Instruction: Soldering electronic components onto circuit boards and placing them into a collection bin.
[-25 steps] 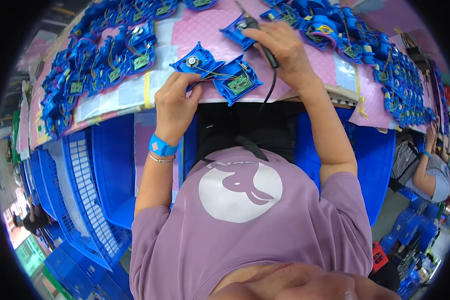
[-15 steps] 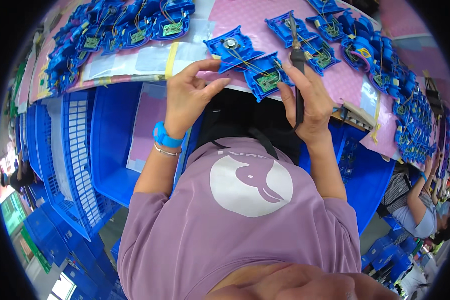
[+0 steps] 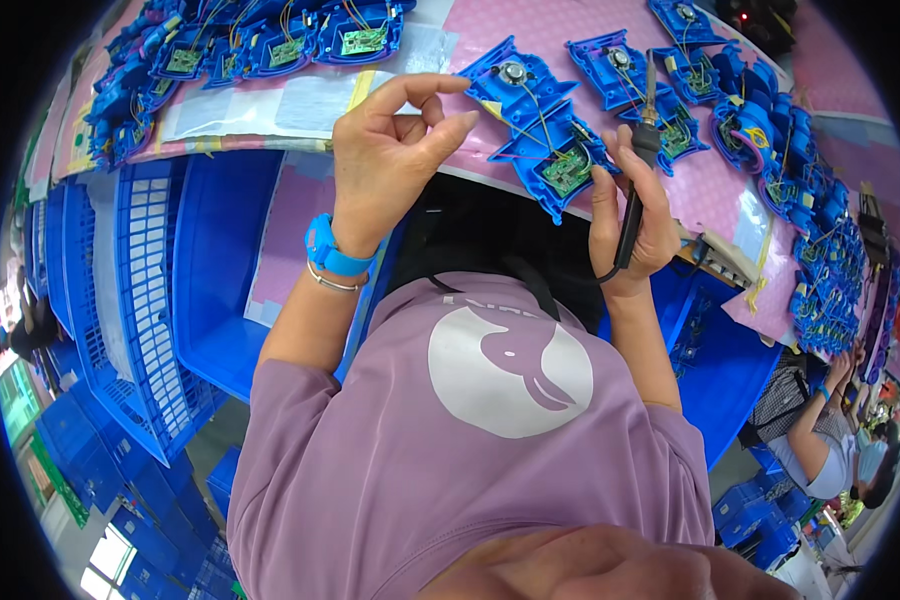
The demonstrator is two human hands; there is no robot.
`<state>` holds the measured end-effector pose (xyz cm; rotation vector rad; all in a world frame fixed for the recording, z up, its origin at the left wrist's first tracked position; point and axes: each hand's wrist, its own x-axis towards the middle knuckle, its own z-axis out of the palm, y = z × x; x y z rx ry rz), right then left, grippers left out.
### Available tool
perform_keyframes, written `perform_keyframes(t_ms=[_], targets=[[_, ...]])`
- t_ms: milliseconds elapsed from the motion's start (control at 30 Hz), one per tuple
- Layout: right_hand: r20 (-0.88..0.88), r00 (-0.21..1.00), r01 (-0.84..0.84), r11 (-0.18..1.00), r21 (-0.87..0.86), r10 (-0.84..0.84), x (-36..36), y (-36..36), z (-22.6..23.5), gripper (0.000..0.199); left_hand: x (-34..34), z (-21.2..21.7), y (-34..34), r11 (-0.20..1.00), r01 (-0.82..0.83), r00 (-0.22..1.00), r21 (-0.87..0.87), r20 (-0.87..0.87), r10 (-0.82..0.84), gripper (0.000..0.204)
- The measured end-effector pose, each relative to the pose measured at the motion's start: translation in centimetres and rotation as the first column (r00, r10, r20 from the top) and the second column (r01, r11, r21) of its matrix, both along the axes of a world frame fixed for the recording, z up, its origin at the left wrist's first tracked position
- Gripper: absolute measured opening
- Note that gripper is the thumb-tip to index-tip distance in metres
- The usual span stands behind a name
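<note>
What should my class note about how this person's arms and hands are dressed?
The left hand and right hand are both ungloved. A blue wristband and a thin, silvery bracelet circle the left wrist; no band shows on the right. Plain mauve short sleeves leave both forearms bare.

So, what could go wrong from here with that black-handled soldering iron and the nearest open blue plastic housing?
The black-handled soldering iron, tip up in the right hand, appears close to another open blue plastic housing; if hot, it might scorch it.
Thin yellowish wires span both halves of the nearest open blue plastic housing and could tug loose if one shifts.
The left hand near that housing's edge isn't pinching it, so it may slide.
</note>
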<state>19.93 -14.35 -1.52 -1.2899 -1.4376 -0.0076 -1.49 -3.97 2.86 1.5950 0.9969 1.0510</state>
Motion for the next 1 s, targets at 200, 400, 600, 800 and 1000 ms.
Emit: perform_keyframes(t_ms=[200,400,600,800,1000], targets=[[0.056,0.997,-0.049,0.994,-0.099,0.055,-0.5,-0.2,0.2,0.036,0.0,2.5,0.9,0.998,0.061,0.971,0.000,0.230,-0.059,0.053],[-0.057,0.977,-0.206,0.979,0.014,0.206,-2.0,0.8,3.4,0.041,0.6,3.4,-1.5,0.716,0.558,0.747,-0.419,0.629,-0.215,0.060],[-0.073,0.906,-0.416,0.909,0.041,0.418,-4.0,2.1,5.4,0.043,1.7,3.9,-2.6,0.742,0.505,0.829,-0.442,0.487,-0.274,0.071],[-0.217,0.962,-0.151,0.985,0.080,0.165,-2.9,2.3,4.8,0.033,0.2,1.2,-1.8,0.773,0.511,0.849,-0.377,0.361,-0.385,0.034],[-0.181,0.970,-0.167,0.986,-0.011,0.162,-1.4,0.4,4.8,0.022,-1.4,-0.4,-0.3,0.996,-0.046,0.983,0.070,-0.176,0.057,0.012]])
